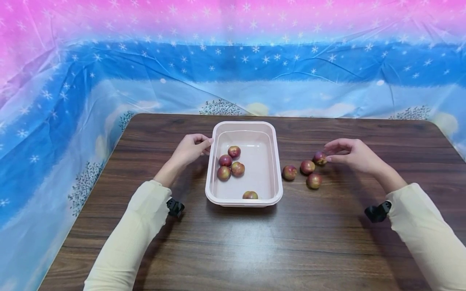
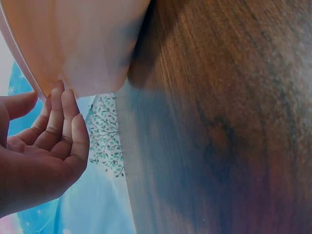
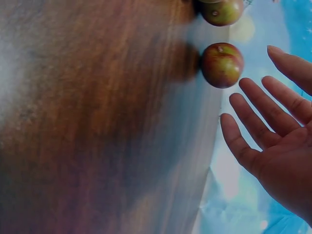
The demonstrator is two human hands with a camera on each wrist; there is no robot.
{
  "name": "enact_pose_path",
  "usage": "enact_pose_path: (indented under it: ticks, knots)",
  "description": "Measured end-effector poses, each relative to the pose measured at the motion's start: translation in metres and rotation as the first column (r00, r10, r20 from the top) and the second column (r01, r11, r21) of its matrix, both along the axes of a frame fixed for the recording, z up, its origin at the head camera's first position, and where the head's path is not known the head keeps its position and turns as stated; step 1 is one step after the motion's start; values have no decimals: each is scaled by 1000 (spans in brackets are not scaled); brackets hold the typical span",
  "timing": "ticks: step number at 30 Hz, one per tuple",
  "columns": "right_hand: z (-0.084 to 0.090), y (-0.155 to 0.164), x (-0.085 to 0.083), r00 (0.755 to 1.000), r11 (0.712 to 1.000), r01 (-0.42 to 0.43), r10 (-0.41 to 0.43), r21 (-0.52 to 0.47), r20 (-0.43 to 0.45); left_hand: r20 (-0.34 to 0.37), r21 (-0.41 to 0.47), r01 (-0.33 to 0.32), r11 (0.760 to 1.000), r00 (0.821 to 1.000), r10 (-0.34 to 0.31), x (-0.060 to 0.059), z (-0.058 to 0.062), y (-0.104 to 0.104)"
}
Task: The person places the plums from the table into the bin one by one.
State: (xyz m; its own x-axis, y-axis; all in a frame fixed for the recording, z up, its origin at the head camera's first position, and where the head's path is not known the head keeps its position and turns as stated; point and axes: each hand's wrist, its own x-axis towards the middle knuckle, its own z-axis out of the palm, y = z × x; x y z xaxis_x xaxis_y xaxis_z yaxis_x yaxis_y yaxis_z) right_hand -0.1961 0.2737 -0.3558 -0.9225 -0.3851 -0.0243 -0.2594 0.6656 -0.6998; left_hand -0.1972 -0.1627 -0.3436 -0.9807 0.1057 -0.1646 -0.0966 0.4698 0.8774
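Observation:
A pink plastic tub (image 1: 277, 161) stands in the middle of the wooden table (image 1: 233, 246), with several small red-green fruits (image 1: 237, 168) inside. My left hand (image 1: 206, 146) is at the tub's left rim. In the left wrist view its loosely bent fingers (image 2: 61, 117) touch the tub's wall (image 2: 83, 44) and hold nothing. More of the fruits lie on the table right of the tub. My right hand (image 1: 329, 155) reaches for the farthest one (image 1: 320, 158). Its fingers (image 3: 273, 122) are straight and spread, a little apart from that fruit (image 3: 222, 65).
The other loose fruits (image 1: 307, 166) lie close together between the tub and my right hand. A blue and pink snowflake sheet (image 1: 233, 72) hangs behind the table and down its left side. Black camera mounts (image 1: 376, 212) sit on both wrists.

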Motion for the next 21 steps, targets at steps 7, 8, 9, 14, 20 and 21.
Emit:
enact_pose_path:
  ticks: [7,8,9,14,20,21]
  knots:
    - [-12,1,-3,999,999,29,-29,-18,23,-1,-7,4,1000,1000,-4,0,1,0]
    - [-13,0,-4,999,999,36,-35,-17,27,-1,-7,4,1000,1000,-4,0,1,0]
    - [-14,0,-4,999,999,40,-40,-18,32,-2,-7,5,1000,1000,-5,1,1,0]
    - [-19,-1,-4,998,999,52,-52,-10,42,-3,-16,8,1000,1000,-9,1,2,-1]
    - [-22,-1,-5,997,999,53,-53,1,56,-10,-21,9,1000,1000,-9,0,2,0]
    - [-22,-1,-5,997,999,53,-53,3,55,-11,-22,9,1000,1000,-9,0,2,-1]
